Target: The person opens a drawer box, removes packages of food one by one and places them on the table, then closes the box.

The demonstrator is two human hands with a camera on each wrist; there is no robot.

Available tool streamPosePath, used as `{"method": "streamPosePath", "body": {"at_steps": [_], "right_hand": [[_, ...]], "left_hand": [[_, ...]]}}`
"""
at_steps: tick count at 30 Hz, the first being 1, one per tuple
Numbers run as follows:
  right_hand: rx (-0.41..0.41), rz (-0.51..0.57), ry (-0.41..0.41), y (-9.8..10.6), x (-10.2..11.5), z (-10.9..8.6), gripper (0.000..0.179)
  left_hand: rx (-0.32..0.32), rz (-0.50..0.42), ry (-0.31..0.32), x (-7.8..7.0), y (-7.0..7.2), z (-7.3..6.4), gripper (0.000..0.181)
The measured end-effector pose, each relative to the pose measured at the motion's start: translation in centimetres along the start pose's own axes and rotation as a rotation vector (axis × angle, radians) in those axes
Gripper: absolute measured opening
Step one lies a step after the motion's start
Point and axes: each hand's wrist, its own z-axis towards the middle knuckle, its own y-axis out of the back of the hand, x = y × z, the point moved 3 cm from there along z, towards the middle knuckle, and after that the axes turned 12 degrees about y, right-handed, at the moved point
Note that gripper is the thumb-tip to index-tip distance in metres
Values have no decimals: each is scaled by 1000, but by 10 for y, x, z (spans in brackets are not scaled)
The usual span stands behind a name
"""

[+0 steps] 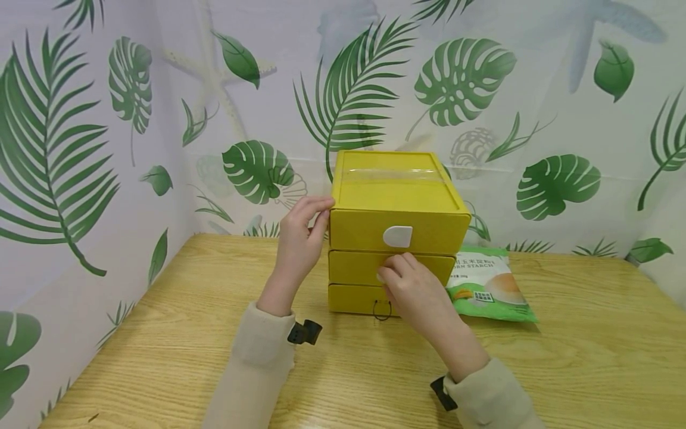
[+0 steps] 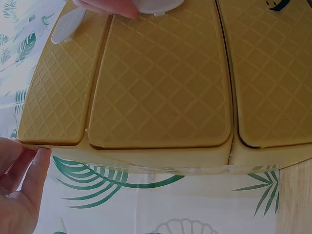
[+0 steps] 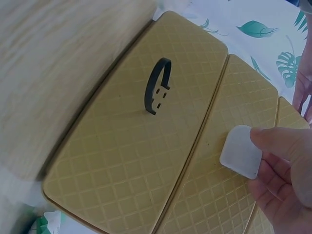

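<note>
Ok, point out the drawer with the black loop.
The bottom drawer, nearest the table: only it has a black loop; the top drawer and middle drawer have white tabs.

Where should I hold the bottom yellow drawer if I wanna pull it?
The bottom drawer is probably best held by its black loop, from the front: the loop curves out from the drawer's face, leaving a gap to hook a finger through.

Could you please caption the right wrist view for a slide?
Right hand pinches the white handle on the middle drawer, a black loop on the bottom drawer.
</note>
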Motion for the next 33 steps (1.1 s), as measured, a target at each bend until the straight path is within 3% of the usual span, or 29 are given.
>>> {"method": "streamPosePath", "body": {"at_steps": [33], "right_hand": [[-8, -1, -18, 7, 5, 2, 9]], "left_hand": [[9, -12, 22, -1, 0, 0, 19]]}}
